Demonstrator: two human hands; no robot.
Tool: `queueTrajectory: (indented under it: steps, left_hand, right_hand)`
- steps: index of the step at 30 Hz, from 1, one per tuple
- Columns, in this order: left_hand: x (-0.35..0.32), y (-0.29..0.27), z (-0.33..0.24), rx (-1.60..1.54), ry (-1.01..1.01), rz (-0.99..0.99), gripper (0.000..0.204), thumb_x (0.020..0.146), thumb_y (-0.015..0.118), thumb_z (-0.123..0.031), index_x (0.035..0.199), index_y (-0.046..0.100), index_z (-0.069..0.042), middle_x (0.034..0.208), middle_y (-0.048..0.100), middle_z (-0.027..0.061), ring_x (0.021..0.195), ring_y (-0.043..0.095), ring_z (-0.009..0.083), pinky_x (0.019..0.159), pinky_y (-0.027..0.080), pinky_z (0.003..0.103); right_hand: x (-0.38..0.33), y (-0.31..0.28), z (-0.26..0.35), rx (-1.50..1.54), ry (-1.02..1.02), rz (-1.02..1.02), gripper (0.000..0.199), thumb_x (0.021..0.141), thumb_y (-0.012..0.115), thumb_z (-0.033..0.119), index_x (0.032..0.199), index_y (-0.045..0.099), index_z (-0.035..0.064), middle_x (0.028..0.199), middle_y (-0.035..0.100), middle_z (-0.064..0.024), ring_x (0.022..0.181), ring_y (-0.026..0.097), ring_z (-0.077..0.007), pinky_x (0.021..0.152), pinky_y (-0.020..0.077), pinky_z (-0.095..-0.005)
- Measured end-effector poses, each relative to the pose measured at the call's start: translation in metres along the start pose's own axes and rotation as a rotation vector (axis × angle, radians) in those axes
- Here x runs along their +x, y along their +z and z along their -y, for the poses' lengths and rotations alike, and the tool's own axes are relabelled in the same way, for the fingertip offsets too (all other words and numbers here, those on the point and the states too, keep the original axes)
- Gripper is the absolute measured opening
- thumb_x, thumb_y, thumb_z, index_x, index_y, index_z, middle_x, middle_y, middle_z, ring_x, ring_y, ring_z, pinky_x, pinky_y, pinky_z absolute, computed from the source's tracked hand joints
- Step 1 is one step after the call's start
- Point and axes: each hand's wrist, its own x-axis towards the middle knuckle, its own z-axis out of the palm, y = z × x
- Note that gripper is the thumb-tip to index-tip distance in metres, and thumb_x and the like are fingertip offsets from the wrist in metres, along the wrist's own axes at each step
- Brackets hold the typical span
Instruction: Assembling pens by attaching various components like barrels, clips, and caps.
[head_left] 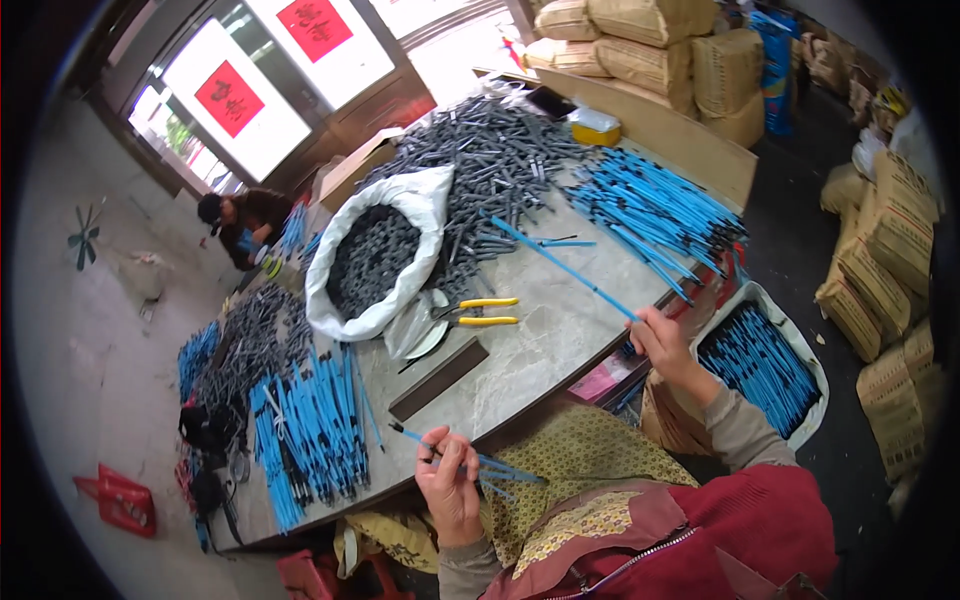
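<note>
My right hand point(664, 347) pinches the near end of a long thin blue rod point(560, 265), which points away over the table toward the far left. Closed in front of my lap, my left hand point(449, 484) grips several blue rods point(508, 470); a dark tip sticks out past its fingers. Between the hands and the sack lie yellow-handled pliers point(487, 310) and a dark brown bar point(438, 380). A white sack point(440, 190) full of small black parts stands open behind them. Bundled blue rods with black ends point(655, 210) cover the table's right side.
Grey-black parts point(480, 150) are heaped across the far table. More blue bundles point(310, 425) lie at the left edge. A white-lined bin of blue rods point(757, 365) stands by my right side. Brown sacks point(650, 60) are stacked behind. Another person point(245, 225) sits at far left.
</note>
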Motion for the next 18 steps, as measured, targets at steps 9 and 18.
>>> queueTrajectory:
  steps: [9,18]
  left_hand:
    - [0.013,0.013,-0.009,0.049,0.189,-0.171,0.034,0.094,0.070,-0.004,0.124,0.053,-0.003,0.101,0.067,0.0121,0.081,0.065,0.0180,0.060,0.045,0.024]
    - [0.022,0.019,-0.015,0.033,0.407,-0.231,0.036,0.091,0.072,0.001,0.122,0.054,-0.003,0.103,0.066,0.0081,0.089,0.066,0.0179,0.073,0.051,0.028]
  right_hand:
    - [-0.043,0.067,0.006,-0.081,-0.325,0.185,0.009,0.097,0.060,0.007,0.103,0.058,0.0011,0.071,0.059,-0.0123,0.060,0.061,-0.0298,0.055,0.0464,-0.0376]
    - [-0.059,0.094,0.023,-0.182,-0.591,0.316,0.018,0.090,0.067,0.004,0.103,0.055,0.0011,0.079,0.060,-0.0149,0.065,0.059,-0.0352,0.058,0.0472,-0.0427]
